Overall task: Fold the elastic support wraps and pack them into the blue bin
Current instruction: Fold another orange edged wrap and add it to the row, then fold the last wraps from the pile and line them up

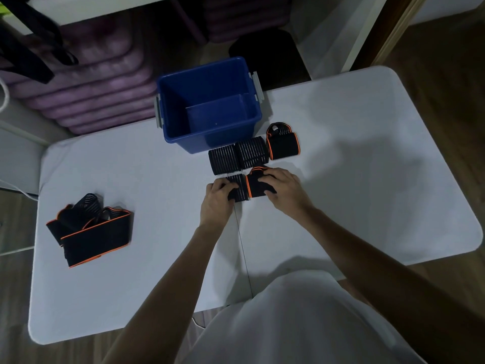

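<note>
A black elastic support wrap with orange trim (245, 187) lies on the white table (341, 164), and both my hands are on it. My left hand (217, 198) grips its ribbed left end, fingers curled over it. My right hand (282, 189) holds its right part, fingers bent on top. Just beyond lie three folded wraps in a row: two ribbed black ones (225, 158) (252, 152) and one with orange edging (283, 144). The blue bin (210, 106) stands behind them, with nothing in it.
A pile of unfolded black and orange wraps (90, 232) lies at the table's left side. Purple cushions (86, 82) are stacked beyond the table's far left edge. A dark round stool (265, 51) stands behind the bin. My white shirt fills the bottom of the view.
</note>
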